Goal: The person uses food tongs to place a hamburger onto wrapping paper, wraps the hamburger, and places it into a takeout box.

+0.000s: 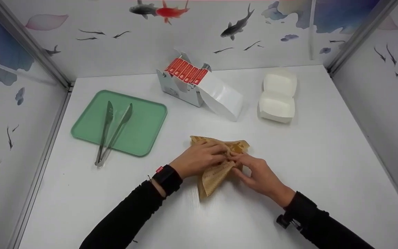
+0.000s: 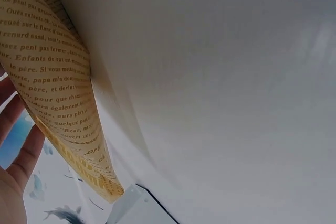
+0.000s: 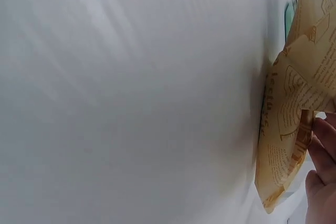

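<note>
Brown wrapping paper [image 1: 216, 178] printed with lines of text is gathered up on the white table, its corners sticking out. From the left, my left hand [image 1: 199, 159] lies across the paper, its bent fingers holding the folds at the middle. My right hand [image 1: 259, 173] pinches the paper's right side, fingers and thumb at the fold. In the left wrist view, fingers [image 2: 29, 153] show behind a raised sheet edge. The right wrist view has fingertips [image 3: 317, 135] right at a folded flap. Whatever lies inside the paper is hidden.
To the left, metal tongs [image 1: 104, 138] lie on a green tray [image 1: 143, 138], handle end over its front edge. An opened white box [image 1: 181, 91] with red-topped contents stands at the back. An open white clamshell container [image 1: 277, 95] sits at the back right.
</note>
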Available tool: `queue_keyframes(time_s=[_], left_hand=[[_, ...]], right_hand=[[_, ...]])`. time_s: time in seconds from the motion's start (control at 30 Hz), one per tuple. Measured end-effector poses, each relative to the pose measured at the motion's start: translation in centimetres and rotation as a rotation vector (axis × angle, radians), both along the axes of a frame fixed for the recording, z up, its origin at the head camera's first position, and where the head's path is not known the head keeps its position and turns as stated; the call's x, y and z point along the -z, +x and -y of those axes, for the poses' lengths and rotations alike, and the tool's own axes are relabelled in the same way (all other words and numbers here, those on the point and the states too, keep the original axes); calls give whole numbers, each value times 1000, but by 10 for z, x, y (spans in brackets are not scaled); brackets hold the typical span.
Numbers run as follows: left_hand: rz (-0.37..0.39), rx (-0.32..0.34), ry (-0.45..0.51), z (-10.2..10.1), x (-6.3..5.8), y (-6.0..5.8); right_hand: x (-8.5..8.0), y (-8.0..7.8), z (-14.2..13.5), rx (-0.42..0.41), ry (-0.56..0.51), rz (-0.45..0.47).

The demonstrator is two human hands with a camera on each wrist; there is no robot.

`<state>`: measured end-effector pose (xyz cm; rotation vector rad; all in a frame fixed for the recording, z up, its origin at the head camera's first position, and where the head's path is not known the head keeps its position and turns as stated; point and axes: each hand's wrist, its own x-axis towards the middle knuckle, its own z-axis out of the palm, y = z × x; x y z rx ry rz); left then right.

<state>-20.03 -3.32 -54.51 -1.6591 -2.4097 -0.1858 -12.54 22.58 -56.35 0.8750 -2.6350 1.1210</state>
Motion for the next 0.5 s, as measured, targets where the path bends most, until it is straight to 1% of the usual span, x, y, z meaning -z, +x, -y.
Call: queue_keyframes(time_s=[0.07, 0.13, 0.27, 0.33, 0.4, 0.5], left_hand=[[6, 10, 8, 0, 1, 0], [41, 19, 19, 1, 1, -1], [122, 15, 43, -1, 1, -3], [130, 8, 59, -1, 2, -3], [119, 12, 81, -2, 3, -3], [94, 21, 115, -3, 4, -3]], right_hand=[[-2, -2, -1, 7, -10, 31], [-4, -3, -1, 22, -10, 66], [-12, -5, 0, 33, 5, 168], [-15, -5, 1, 24, 28, 196], [-16, -4, 1, 7, 59, 181], [-15, -3, 1, -19, 99, 102]])
